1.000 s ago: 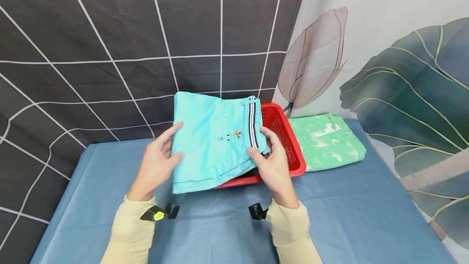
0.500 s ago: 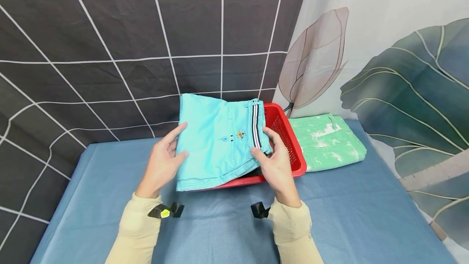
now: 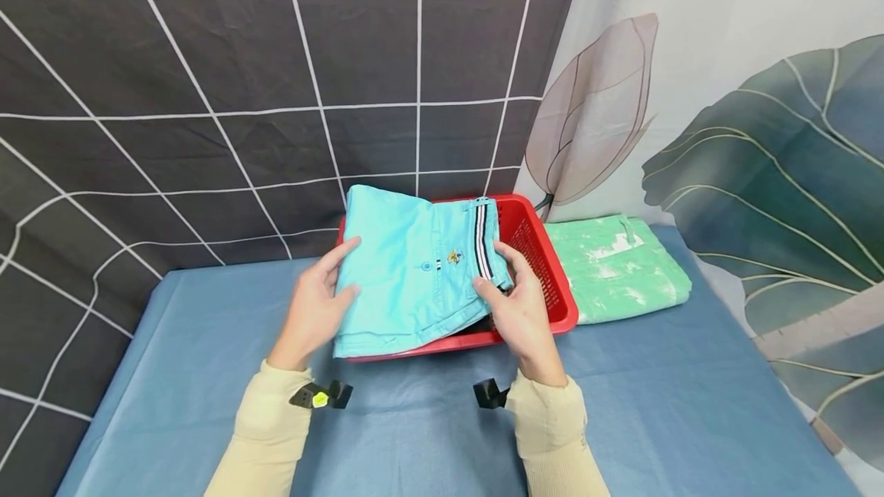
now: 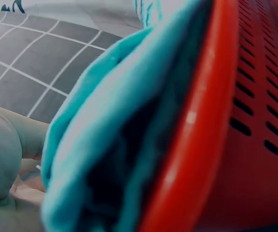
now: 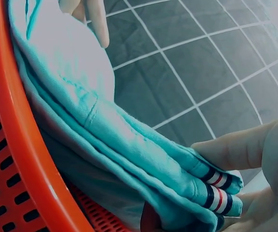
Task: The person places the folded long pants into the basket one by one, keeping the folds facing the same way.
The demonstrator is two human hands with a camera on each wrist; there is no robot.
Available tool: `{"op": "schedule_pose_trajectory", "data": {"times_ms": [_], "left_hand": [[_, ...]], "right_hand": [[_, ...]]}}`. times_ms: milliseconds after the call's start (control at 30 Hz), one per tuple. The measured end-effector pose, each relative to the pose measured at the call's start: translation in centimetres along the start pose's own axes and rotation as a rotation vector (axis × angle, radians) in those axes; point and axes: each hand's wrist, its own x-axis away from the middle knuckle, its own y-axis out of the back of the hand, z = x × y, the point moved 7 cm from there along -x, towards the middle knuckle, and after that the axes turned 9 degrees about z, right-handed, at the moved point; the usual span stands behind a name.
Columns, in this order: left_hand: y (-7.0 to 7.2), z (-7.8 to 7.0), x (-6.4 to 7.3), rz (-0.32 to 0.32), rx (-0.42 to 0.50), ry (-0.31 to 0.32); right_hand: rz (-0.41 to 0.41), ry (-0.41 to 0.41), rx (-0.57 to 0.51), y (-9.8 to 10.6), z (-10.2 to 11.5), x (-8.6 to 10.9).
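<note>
Folded turquoise shorts with a dark-and-white striped waistband, a button and a small embroidered patch lie over the mouth of a red plastic basket. My left hand holds their left side, thumb on top and other fingers partly hidden at the edge. At the waistband side, my right hand pinches the folded layers, as the right wrist view shows with the striped band ends between thumb and fingers. Close by in the left wrist view, the shorts' layers hang along the basket rim.
Right of the basket, a folded green-and-white garment lies on the blue cloth-covered table. A dark gridded cloth hangs behind, and a pale leaf-print curtain stands on the right.
The shorts have shifted right and their far edge has sunk, showing more of the basket's back rim. My left hand has moved right with them; my right hand has moved slightly right.
</note>
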Motion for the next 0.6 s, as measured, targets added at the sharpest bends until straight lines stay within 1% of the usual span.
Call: {"op": "schedule_pose_trajectory", "data": {"times_ms": [233, 400, 533, 600], "left_hand": [[-0.3, 0.2, -0.3, -0.009, -0.060, 0.041], [-0.6, 0.4, -0.5, -0.017, -0.091, 0.079], [-0.8, 0.8, -0.6, -0.028, -0.149, 0.117], [-0.9, 1.1, -0.6, -0.031, -0.179, 0.135]], "right_hand": [[-0.005, -0.023, 0.001, 0.4, -0.4, -0.3], [-0.019, -0.065, 0.004, 0.7, -0.8, -0.4], [-0.031, -0.089, -0.014, 0.8, -1.2, -0.6], [-0.033, -0.086, -0.013, 0.8, -1.4, -0.7]]}}
